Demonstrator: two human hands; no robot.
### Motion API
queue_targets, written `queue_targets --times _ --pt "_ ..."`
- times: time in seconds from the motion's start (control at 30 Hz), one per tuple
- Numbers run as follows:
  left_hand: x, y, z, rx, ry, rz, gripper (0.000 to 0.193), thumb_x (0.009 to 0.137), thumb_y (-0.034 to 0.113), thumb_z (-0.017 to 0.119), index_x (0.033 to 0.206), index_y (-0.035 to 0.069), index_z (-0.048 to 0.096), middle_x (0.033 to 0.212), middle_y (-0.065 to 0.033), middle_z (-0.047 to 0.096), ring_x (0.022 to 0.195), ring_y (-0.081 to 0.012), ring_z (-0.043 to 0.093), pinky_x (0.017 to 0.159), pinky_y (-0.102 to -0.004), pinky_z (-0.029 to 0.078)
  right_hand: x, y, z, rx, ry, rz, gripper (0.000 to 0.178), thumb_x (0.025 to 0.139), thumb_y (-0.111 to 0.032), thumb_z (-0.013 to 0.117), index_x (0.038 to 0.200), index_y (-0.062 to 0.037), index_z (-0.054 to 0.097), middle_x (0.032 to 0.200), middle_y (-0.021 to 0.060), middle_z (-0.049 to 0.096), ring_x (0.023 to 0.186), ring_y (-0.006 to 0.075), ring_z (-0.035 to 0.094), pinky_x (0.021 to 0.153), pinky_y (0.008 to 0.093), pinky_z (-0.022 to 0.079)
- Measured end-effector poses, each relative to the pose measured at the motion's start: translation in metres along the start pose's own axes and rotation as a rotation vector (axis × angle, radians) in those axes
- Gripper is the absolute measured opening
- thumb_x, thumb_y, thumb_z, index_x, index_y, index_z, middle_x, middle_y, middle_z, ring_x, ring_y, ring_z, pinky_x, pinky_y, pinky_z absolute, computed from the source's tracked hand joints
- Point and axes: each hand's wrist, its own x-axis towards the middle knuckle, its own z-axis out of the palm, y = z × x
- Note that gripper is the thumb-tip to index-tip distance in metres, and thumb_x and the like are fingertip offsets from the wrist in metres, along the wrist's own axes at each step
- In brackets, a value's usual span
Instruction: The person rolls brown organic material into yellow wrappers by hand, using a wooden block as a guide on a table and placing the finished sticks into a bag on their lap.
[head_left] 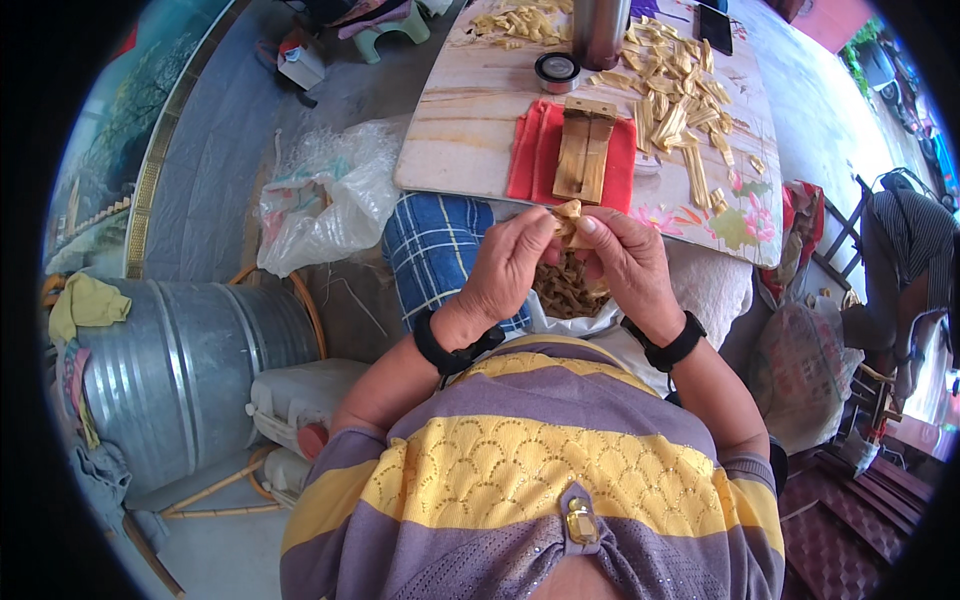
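My left hand and my right hand meet just off the table's near edge. Fingers of both pinch a small, folded pale yellow strip; what it is made of I cannot make out. Under the hands, in my lap, a white bag holds brownish strips, partly hidden by my fingers. Right beyond my fingertips a grooved wooden block lies on a folded red cloth.
On the table a heap of pale yellow strips lies right of a metal flask, with its lid nearby and a phone farther back. A metal drum and plastic bag are left; another person is right.
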Motion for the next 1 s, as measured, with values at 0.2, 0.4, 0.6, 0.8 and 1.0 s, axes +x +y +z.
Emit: queue_targets --times 0.2,0.4,0.6,0.8,1.0 --pt "0.005 -0.005 -0.014 -0.259 -0.092 -0.172 0.021 0.096 0.02 0.05 0.083 0.004 0.056 0.062 0.0026 0.048 0.053 -0.0082 0.045 0.052 -0.0222 0.038 0.005 0.001 -0.013 0.222 0.098 0.167 0.036 0.099 -0.035 0.046 0.094 -0.0027 0.061 0.064 -0.0042 0.048 0.055 0.0037 0.039 0.048 0.0187 0.03" --pt "0.01 0.001 -0.028 -0.336 -0.026 -0.098 0.019 0.095 0.018 0.055 0.08 0.007 0.052 0.063 0.0025 0.044 0.057 -0.0089 0.045 0.056 -0.024 0.04 0.005 -0.004 -0.025 0.242 0.018 0.138 0.033 0.098 -0.032 0.047 0.085 -0.004 0.057 0.061 -0.0054 0.042 0.053 0.0043 0.034 0.048 0.0197 0.025" --pt "0.012 0.015 -0.018 0.591 -0.006 0.463 0.031 0.079 0.005 0.066 0.108 0.003 0.055 0.1 -0.0118 0.059 0.083 -0.0273 0.06 0.07 -0.0376 0.05 0.008 0.012 -0.017 0.084 -0.079 0.052 0.015 0.094 -0.016 0.057 0.085 -0.0038 0.057 0.065 -0.0053 0.048 0.054 0.0027 0.04 0.047 0.019 0.031" --pt "-0.004 -0.009 -0.01 0.774 -0.348 0.26 0.032 0.08 0.003 0.058 0.112 0.002 0.053 0.093 -0.0117 0.054 0.09 -0.0327 0.059 0.071 -0.0413 0.051 0.001 0.013 -0.007 -0.119 -0.204 0.316 0.022 0.095 -0.021 0.055 0.084 -0.002 0.056 0.064 0.0014 0.056 0.053 0.0052 0.051 0.045 0.0216 0.042" --pt "0.024 -0.05 -0.035 0.933 -0.202 0.743 0.015 0.08 0.014 0.056 0.094 0.013 0.051 0.082 -0.0033 0.051 0.076 -0.0203 0.056 0.062 -0.0342 0.048 -0.002 0.012 0.005 -0.348 -0.16 -0.067 0.021 0.09 -0.016 0.059 0.083 0.0036 0.058 0.062 0.0129 0.056 0.053 0.0216 0.054 0.053 0.0359 0.044"
